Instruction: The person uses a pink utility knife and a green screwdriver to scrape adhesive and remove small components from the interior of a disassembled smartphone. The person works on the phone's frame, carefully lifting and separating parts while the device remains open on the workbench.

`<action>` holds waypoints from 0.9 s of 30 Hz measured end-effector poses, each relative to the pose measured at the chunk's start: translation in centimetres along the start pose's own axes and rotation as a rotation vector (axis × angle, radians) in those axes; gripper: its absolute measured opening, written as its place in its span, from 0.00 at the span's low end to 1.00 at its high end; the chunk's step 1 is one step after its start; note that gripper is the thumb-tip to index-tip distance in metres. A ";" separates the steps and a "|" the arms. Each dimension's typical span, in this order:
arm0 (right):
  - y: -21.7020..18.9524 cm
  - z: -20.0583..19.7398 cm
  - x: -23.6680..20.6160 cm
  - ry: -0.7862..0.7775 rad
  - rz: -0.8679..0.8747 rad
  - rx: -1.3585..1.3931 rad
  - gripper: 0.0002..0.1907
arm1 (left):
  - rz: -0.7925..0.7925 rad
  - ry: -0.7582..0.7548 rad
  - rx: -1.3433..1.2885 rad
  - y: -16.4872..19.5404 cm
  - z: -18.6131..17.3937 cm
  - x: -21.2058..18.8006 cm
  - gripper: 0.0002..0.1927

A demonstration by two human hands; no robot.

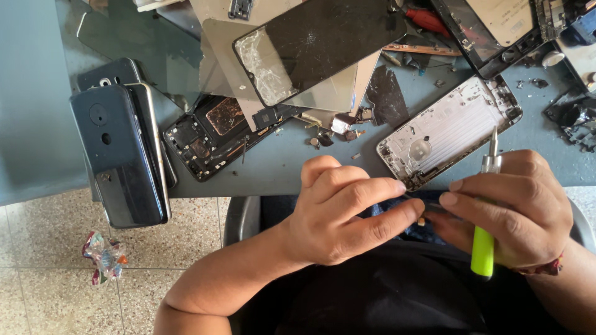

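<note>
Head camera looks down on a grey-blue worktable (37, 124) strewn with phone parts, and the silver phone housing (450, 130) lying open near its front edge serves as the landmark. Just below that housing, off the table edge and over the person's lap, the two hands meet. The left hand (338, 214) is curled, its thumb and forefinger pinched on a small dark part (428, 208); what that part is I cannot make out, since the fingers cover most of it. The right hand (512, 208) is closed around a screwdriver (484, 239) with a lime-green handle and a metal top, whose upper end points up toward the housing's lower right side; its fingertips also touch the small part. Left of the housing lies a black phone frame (214, 139) with exposed insides, and further left a stack of dark phones (121, 155) overhangs the table edge. Above and left of the housing sits a cracked screen panel (310, 46). Loose screws and scraps (338, 130) lie between frame and housing. Far below-left, a crumpled wrapper (104, 255) rests on the tiled floor.
</note>
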State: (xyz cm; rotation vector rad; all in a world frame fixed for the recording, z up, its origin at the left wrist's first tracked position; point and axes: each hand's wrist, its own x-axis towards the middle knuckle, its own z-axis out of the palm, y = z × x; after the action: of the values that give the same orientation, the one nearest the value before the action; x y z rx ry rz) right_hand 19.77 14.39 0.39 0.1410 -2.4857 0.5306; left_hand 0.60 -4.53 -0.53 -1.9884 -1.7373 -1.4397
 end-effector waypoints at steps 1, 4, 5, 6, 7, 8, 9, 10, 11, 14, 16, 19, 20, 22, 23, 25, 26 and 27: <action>0.1 0.0 0.1 0.001 0.010 0.018 0.20 | 0.001 0.000 -0.020 -0.1 0.1 0.0 0.13; 0.0 -0.1 0.3 0.000 0.037 0.066 0.18 | 0.005 -0.007 -0.067 -0.1 0.2 -0.1 0.13; -0.1 -0.2 0.4 -0.002 0.042 0.078 0.18 | 0.007 -0.014 -0.071 -0.2 0.2 -0.1 0.13; -0.2 -0.2 0.5 -0.006 0.049 0.090 0.17 | 0.007 -0.022 -0.077 -0.1 0.2 -0.1 0.14; -0.2 -0.3 0.5 -0.013 0.046 0.093 0.17 | -0.002 -0.024 -0.084 -0.1 0.2 -0.1 0.14; -0.2 -0.3 0.6 -0.020 0.044 0.096 0.17 | -0.010 -0.027 -0.090 -0.1 0.3 -0.1 0.14; -0.2 -0.3 0.8 -0.027 0.041 0.099 0.16 | -0.019 -0.030 -0.097 0.0 0.3 0.0 0.14; -0.2 -0.3 0.9 -0.023 0.035 0.068 0.16 | -0.018 -0.030 -0.068 -0.1 0.2 0.0 0.14; -0.2 -0.3 1.1 -0.019 0.028 0.036 0.16 | -0.016 -0.031 -0.040 -0.1 0.0 0.0 0.15; 0.0 -0.3 1.7 -0.026 -0.028 -0.112 0.15 | 0.002 0.023 0.014 -0.3 -0.3 0.1 0.15; -0.1 -0.3 2.2 -0.034 -0.046 -0.187 0.14 | 0.007 0.074 0.023 -0.4 -0.4 0.2 0.16; -0.5 0.0 2.8 -0.041 -0.025 -0.233 0.14 | -0.022 0.121 0.035 -0.6 -0.5 0.2 0.18; -0.7 0.1 3.0 -0.045 -0.017 -0.249 0.14 | -0.042 0.121 0.051 -0.6 -0.6 0.2 0.18; -0.9 0.3 3.4 -0.048 -0.002 -0.286 0.14 | -0.076 0.101 0.073 -0.7 -0.8 0.2 0.18; -0.9 0.4 3.5 -0.048 0.006 -0.308 0.14 | -0.091 0.083 0.078 -0.7 -0.8 0.2 0.18; -0.8 0.5 3.8 -0.053 0.026 -0.334 0.14 | -0.118 0.052 0.088 -0.7 -0.9 0.3 0.19; -0.8 0.6 3.9 -0.059 0.037 -0.338 0.13 | -0.131 0.038 0.091 -0.5 -1.0 0.3 0.19; -0.8 0.6 4.0 -0.065 0.049 -0.343 0.13 | -0.143 0.025 0.094 -0.5 -1.1 0.4 0.19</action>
State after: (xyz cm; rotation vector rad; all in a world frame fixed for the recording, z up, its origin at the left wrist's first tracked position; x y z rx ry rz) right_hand 16.37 13.49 2.47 -0.0388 -2.6062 0.1139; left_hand -0.43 -4.80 0.07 -1.8260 -1.9330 -1.3888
